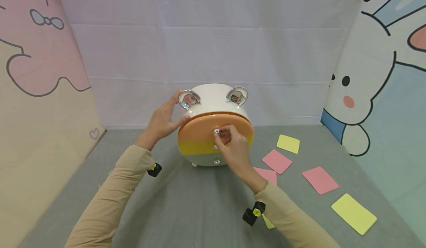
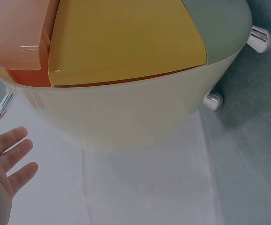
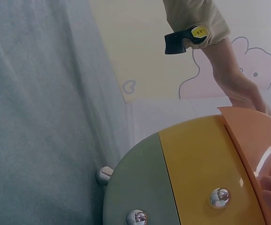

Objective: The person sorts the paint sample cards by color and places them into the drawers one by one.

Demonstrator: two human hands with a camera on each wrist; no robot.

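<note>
A rounded white box with drawers [image 1: 213, 96] stands on the table, shaped like an alarm clock with two silver ears. Its front has an orange top drawer [image 1: 196, 129], a yellow middle drawer [image 2: 126, 42] and a grey-green bottom drawer [image 3: 140, 183], each with a round silver knob. The orange drawer sticks out slightly past the yellow one. My right hand [image 1: 235, 148] pinches the orange drawer's knob [image 1: 216, 131] between thumb and fingers. At the box's upper left, my left hand [image 1: 163, 118] has its fingers extended behind the silver ear [image 1: 189, 99], thumb against the body.
Pink cards [image 1: 277, 161] and yellow cards [image 1: 288, 144] lie scattered on the grey tabletop [image 1: 186, 211] to the right, one yellow card partly under the right forearm. A white cloth wall [image 1: 213, 52] stands close behind the box, with cartoon-printed panels on both sides.
</note>
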